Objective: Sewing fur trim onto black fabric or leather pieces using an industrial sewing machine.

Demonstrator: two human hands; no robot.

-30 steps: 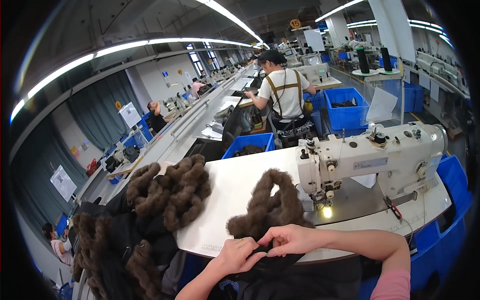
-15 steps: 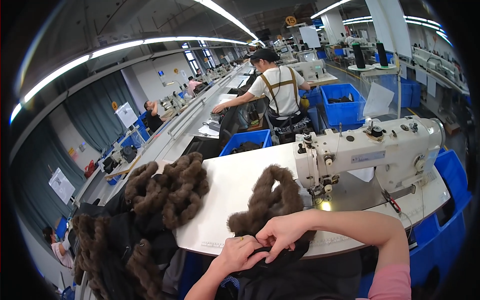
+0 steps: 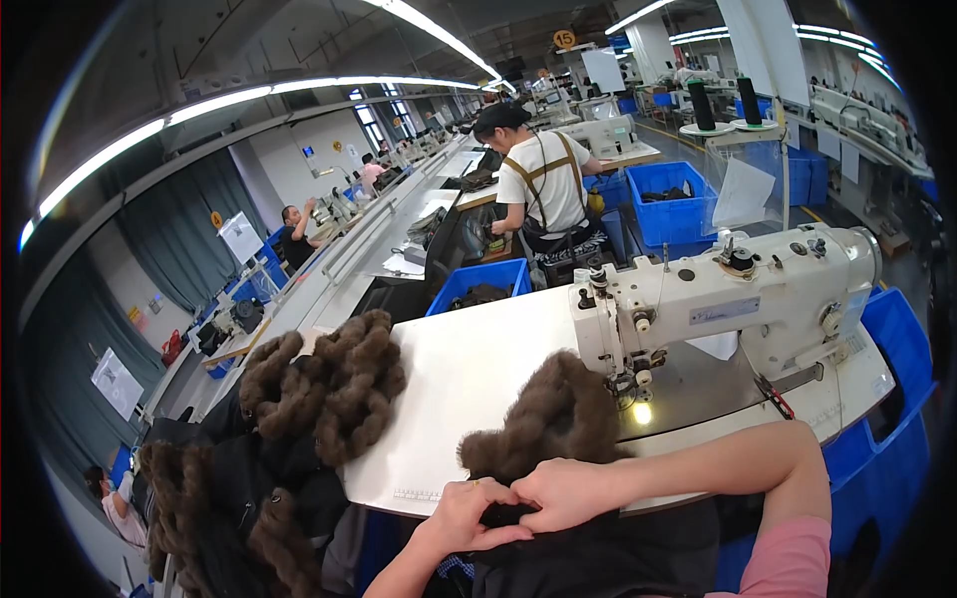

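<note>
Black fabric (image 3: 500, 515) joined to a brown fur trim (image 3: 543, 424) is gathered between my two hands at the table's front edge. My left hand (image 3: 471, 513) has its fingers and thumb closed around the fabric. From the right, my right hand (image 3: 566, 495) pinches the same piece, with its fingertips against my left fingers and partly hidden. The fur lies in a folded loop on the white table (image 3: 454, 369), just left of the sewing machine's needle area. The white sewing machine (image 3: 723, 299) stands to the right with its small lamp lit.
Piled at the left are black garments with brown fur trims (image 3: 339, 384). Red-handled thread snips (image 3: 774, 397) rest on the machine bed. A blue bin (image 3: 482, 284) stands behind the table, and black thread cones (image 3: 702, 107) stand beyond the machine. A co-worker (image 3: 543, 169) sits ahead.
The fur loop has slumped lower and closed up on the table. My right hand has turned over and moved slightly right, its fingers now tucked against my left hand.
</note>
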